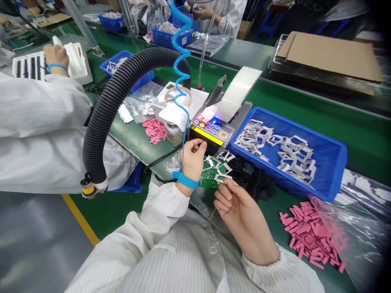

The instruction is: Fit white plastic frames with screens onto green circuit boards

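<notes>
My left hand [193,160], with a blue wrist strap [185,180], is at the front of a tape dispenser [210,132] with coloured buttons. Its thumb and fingers are pinched together, and whatever is between them is hidden. My right hand [240,211] pinches a small white plastic frame [222,178] between thumb and forefinger. Just beyond it, more white frames [226,156] lie over green circuit boards [208,177]. Black parts [252,175] are heaped to the right of the boards. A wide white strip [240,93] rises from the dispenser's top.
A blue bin [331,162] of white frames stands to the right. Pink pieces [311,232] lie near a plastic bag [363,228]; another pink pile [154,130] is at left. A black hose [100,122] arches over the bench, and a coiled blue cord [179,53] hangs down. A co-worker's sleeve [39,97] is at left.
</notes>
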`<action>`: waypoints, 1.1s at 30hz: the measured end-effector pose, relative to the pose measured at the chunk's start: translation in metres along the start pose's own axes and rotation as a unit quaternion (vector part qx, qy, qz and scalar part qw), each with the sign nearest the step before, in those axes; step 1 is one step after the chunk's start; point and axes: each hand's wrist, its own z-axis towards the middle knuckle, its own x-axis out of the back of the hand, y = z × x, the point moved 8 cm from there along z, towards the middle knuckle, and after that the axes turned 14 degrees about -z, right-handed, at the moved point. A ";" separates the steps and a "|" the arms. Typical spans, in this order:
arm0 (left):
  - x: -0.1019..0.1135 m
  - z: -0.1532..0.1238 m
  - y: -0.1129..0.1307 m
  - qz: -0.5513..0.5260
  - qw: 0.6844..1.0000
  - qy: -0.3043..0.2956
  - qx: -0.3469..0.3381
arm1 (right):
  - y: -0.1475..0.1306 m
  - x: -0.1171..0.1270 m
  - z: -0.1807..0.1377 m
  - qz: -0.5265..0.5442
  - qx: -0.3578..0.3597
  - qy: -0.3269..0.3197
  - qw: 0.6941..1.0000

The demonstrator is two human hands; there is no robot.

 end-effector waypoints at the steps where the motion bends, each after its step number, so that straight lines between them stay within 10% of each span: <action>1: -0.001 0.001 0.000 0.001 1.000 0.003 -0.002 | 0.000 0.001 0.000 0.001 0.001 0.000 1.000; 11: 0.004 -0.011 0.017 0.051 0.998 -0.018 -0.018 | -0.002 0.000 -0.003 0.000 0.006 0.001 1.000; 19: 0.059 -0.008 0.052 0.204 0.974 -0.074 -0.065 | -0.003 -0.005 -0.001 -0.037 0.033 0.003 0.999; 25: 0.081 0.001 0.032 0.330 0.929 -0.157 -0.054 | -0.014 -0.009 -0.005 -0.136 0.095 0.003 0.986; 33: 0.075 0.001 0.049 0.246 0.955 -0.150 -0.065 | -0.004 -0.006 -0.012 -0.300 0.163 0.015 0.940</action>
